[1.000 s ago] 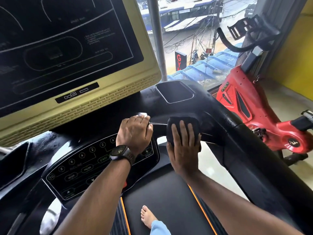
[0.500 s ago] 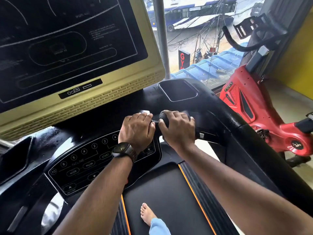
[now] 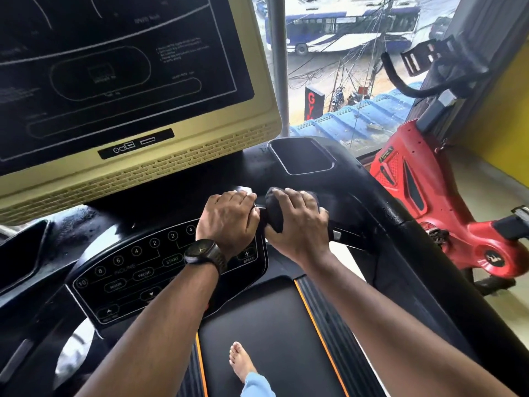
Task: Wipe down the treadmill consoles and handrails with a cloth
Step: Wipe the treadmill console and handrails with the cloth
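The person stands on the treadmill belt (image 3: 266,325), one bare foot (image 3: 240,361) showing near the bottom of the view. Both hands sit side by side on the front grip bar (image 3: 343,234), just beyond the near-right corner of the button panel (image 3: 128,270). The left hand (image 3: 229,216), with a dark watch (image 3: 201,252) on its wrist, is clenched over the bar, knuckles up and fingers curled round it. Just to its right, nearly touching, the right hand (image 3: 300,222) clutches the dark cloth (image 3: 273,213) — the fabric is bunched under the palm and wrapped against the bar, its rounded end bulging out on the left between the two hands. Further off and above, the big dark display (image 3: 114,67) in its cream frame fills the upper left. A shallow rectangular tray (image 3: 303,156) is set into the black console top, far of the right hand. The black right handrail (image 3: 429,267) runs from there toward the near right. Beyond it stands a red exercise bike (image 3: 429,196), and through the window a blue and white bus (image 3: 343,30) is seen on the street below.
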A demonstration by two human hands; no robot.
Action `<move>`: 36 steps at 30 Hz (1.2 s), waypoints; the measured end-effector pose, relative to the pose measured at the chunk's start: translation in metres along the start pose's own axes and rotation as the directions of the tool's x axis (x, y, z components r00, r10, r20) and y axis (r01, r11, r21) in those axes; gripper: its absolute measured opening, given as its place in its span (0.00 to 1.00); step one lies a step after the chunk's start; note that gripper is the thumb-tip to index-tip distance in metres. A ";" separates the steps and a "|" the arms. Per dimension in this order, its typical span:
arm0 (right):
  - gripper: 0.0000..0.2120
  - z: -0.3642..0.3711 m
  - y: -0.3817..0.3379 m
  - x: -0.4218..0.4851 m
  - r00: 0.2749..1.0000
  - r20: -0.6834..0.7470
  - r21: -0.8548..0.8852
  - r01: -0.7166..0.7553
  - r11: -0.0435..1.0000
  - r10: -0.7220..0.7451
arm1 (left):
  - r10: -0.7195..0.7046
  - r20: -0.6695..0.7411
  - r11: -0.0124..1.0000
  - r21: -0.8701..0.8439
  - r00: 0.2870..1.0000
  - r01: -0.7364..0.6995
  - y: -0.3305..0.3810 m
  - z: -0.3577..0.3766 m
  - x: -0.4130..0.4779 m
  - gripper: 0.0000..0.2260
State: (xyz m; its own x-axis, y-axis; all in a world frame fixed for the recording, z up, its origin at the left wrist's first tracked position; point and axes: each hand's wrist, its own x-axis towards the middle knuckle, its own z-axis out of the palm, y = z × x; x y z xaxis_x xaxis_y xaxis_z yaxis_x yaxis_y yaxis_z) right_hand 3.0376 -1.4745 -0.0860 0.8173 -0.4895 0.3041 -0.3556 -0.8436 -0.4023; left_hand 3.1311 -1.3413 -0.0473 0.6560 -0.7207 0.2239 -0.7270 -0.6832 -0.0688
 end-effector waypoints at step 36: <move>0.24 -0.030 -0.015 0.037 0.955 -0.270 -0.089 0.104 0.991 -0.124 | 0.090 0.140 0.973 -0.225 0.986 -0.057 -0.025 -0.014 0.027 0.17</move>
State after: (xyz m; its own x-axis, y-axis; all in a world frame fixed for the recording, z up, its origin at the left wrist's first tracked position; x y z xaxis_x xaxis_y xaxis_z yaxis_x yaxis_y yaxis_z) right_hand 3.0600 -1.4867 -0.0430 0.7024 -0.4221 0.5731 -0.3076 -0.9061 -0.2904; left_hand 3.1637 -1.3421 -0.0260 0.6095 -0.7889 0.0786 -0.7903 -0.5968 0.1387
